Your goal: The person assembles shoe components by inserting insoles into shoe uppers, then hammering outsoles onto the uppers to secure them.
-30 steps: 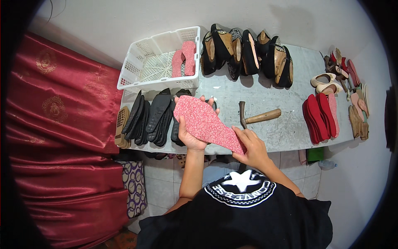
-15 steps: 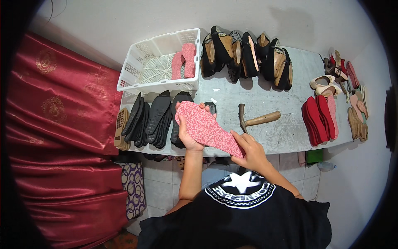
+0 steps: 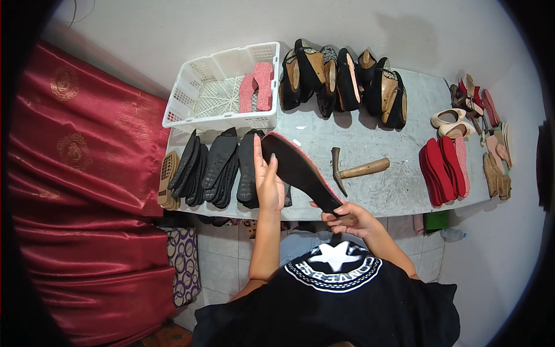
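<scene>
A long insole (image 3: 298, 170) is tilted in front of me, its dark underside facing up and its pink patterned side showing only along the far edge. My right hand (image 3: 350, 220) pinches its narrow heel end between thumb and fingers. At the wide forefoot end, my left hand (image 3: 269, 184) touches the left edge with its fingers stretched out, one fingertip overlapping the dark face. Just left of that hand lies a stack of black shoe soles (image 3: 247, 170). A hammer (image 3: 363, 168) with a wooden handle rests on the table to the right of the insole.
A white plastic basket (image 3: 219, 123) holding pink insoles (image 3: 264, 87) stands at the back left. Black shoes on wooden lasts (image 3: 388, 92) line the back. Red insoles (image 3: 433, 173) and pale shoes (image 3: 451, 118) lie at the right. A red curtain (image 3: 92, 173) hangs left of the table (image 3: 399, 191).
The insole has been turned from its pink side to its dark underside. My left hand's fingers have straightened along its edge, while my right hand still grips the heel end.
</scene>
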A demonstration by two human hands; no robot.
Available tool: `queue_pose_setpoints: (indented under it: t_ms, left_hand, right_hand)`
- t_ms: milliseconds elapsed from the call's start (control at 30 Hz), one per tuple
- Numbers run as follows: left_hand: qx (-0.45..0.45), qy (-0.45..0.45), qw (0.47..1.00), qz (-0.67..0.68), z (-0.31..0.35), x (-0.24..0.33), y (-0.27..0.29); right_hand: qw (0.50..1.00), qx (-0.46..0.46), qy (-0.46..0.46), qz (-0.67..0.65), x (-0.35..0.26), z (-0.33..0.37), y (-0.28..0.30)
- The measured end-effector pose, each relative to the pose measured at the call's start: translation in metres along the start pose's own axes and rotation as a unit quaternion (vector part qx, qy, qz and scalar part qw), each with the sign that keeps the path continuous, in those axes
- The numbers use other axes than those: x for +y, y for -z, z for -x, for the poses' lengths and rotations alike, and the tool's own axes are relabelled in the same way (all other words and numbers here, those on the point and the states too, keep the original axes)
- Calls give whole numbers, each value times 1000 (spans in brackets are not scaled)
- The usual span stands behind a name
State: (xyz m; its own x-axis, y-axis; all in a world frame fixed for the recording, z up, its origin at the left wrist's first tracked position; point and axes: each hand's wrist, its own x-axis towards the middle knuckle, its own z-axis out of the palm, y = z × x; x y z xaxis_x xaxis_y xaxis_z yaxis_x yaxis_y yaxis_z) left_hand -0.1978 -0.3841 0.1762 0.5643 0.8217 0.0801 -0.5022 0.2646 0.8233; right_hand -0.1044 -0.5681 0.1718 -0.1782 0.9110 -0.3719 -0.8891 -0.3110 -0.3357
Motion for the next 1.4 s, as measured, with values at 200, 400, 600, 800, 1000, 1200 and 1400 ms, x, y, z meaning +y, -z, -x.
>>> queue_pose_setpoints:
  t_ms: [200,400,600,800,1000,1200,1400]
  left_hand:
    - [-2,35,996,83,-8,7,-12]
    - [-175,74,918,349,-12,5,-21]
    - [-198,61,906,369,-13,-1,-15]
    - [-169,77,920,346,-11,8,-23]
    - [-184,90,903,379,-13,4,-19]
    - [-177,76,914,357,-13,-3,-8]
    - [-171,71,915,359,-2,6,-24]
  right_hand:
    - [953,-153,-54,-256,7,-6,9]
    - [916,-224,-105,-316,18,-11,9]
    - [922,-223,-96,-302,21,-9,9]
    - [926,-218,-83,-296,22,-7,8]
    - [921,-221,-87,-309,23,-7,15]
    - [917,-234,-90,-311,23,-7,18]
    - [920,-250,-75,-292,25,-11,15]
